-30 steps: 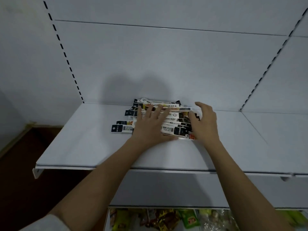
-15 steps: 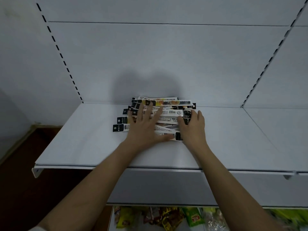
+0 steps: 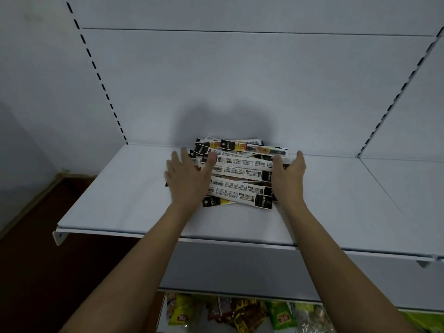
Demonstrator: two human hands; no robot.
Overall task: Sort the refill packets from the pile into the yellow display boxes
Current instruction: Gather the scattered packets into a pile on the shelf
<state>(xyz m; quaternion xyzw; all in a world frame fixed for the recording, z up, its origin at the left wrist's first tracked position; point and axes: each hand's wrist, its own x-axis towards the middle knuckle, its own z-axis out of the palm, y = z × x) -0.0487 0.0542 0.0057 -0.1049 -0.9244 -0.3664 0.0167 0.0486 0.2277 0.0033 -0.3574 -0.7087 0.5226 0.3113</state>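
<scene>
refill packets [image 3: 240, 175] lie as a loose overlapping pile at centre frame, on the white shelf [image 3: 115, 200] near its back wall. left hand [image 3: 187, 181] and right hand [image 3: 287, 179] bracket the pile ends, fingers straight, gripping nothing; likely squaring it up. yellow display boxes not in view.

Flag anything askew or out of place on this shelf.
The refill packets lie in a loose, crisscrossed pile between the left hand and right hand on the white shelf. No yellow display boxes are in view.
</scene>
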